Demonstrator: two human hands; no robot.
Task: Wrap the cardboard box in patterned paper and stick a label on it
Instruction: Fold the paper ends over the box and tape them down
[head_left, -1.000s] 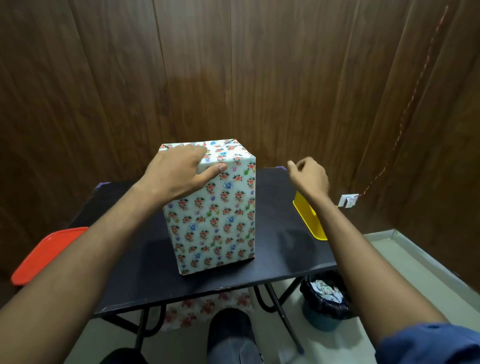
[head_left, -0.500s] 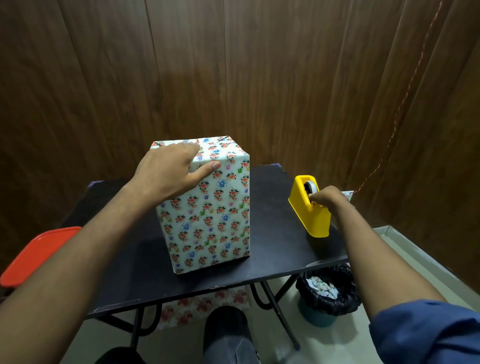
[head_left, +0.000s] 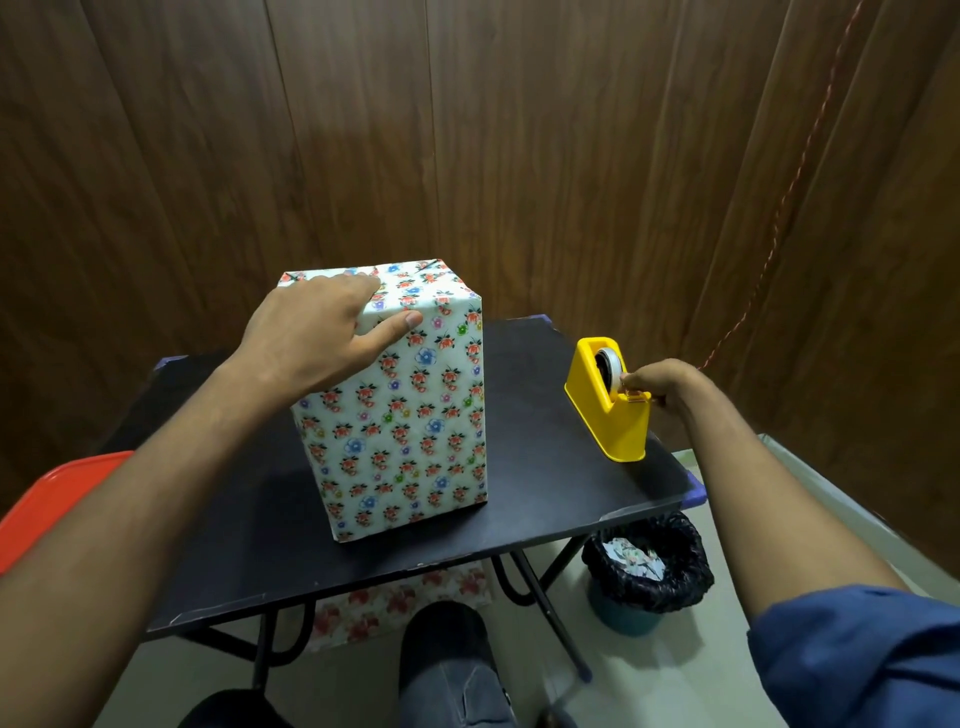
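Floral paper, white with small red, blue and green flowers, covers the tall box (head_left: 400, 415), which stands upright near the middle of the black table (head_left: 540, 467), one corner turned toward the front edge. Folded seams of paper show on its top face at the far side. No label is visible on the faces in view.

Left hand (head_left: 317, 338): it rests on the near left part of the box top, palm down. Its fingers (head_left: 353, 283) lie close together, stretched flat across the top, while the thumb (head_left: 395, 330) lies straight against the upper part of the front face.

Right hand (head_left: 662, 384): it is at the near end of the yellow tape dispenser (head_left: 615, 415), which sits by the right edge of the table, well apart from the box. The fingertips are bunched together in a pinch at the cutter end, just beside the tape roll (head_left: 609, 366); the strip of tape itself is too small to make out. A blue sleeve (head_left: 857, 660) covers the upper right arm.

Surroundings: an orange tray (head_left: 47, 504) lies at the left edge of the view, beyond the left side of the table. Below the front right corner of the table stands a bin (head_left: 647, 577) lined with a black bag, holding scraps of flowered paper. More flowered paper (head_left: 400, 603) lies on the floor under the front edge. Dark wood panels (head_left: 467, 130) form the wall behind, with a thin reddish cord (head_left: 789, 182) hanging along the right side.
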